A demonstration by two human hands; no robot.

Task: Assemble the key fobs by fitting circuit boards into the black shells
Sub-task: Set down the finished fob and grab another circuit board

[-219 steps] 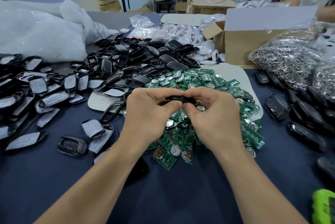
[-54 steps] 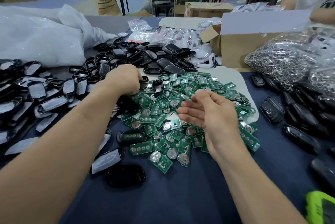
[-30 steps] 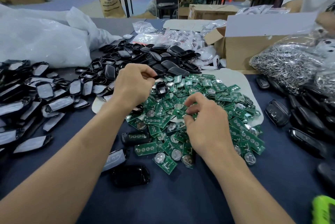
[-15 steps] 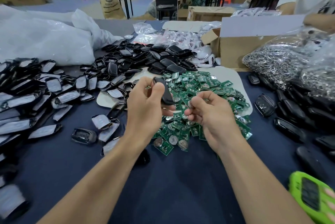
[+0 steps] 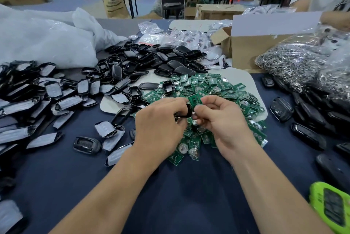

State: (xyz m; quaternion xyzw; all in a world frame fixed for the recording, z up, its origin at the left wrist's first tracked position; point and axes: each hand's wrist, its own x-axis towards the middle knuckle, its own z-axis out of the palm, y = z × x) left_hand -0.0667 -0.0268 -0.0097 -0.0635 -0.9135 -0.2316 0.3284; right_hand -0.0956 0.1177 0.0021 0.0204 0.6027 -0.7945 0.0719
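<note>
The left hand (image 5: 161,120) grips a black shell (image 5: 186,111) over the near edge of the pile of green boards (image 5: 227,89). Just to its right, the right hand (image 5: 221,120) pinches a circuit board (image 5: 194,100) against the shell's far end. It probably goes in leftward and downward.

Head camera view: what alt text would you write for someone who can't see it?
A left hand grips a black shell while the right hand pinches a green circuit board beside it, above a heap of green boards on a dark blue table. Piles of black shells lie to the left.
</note>
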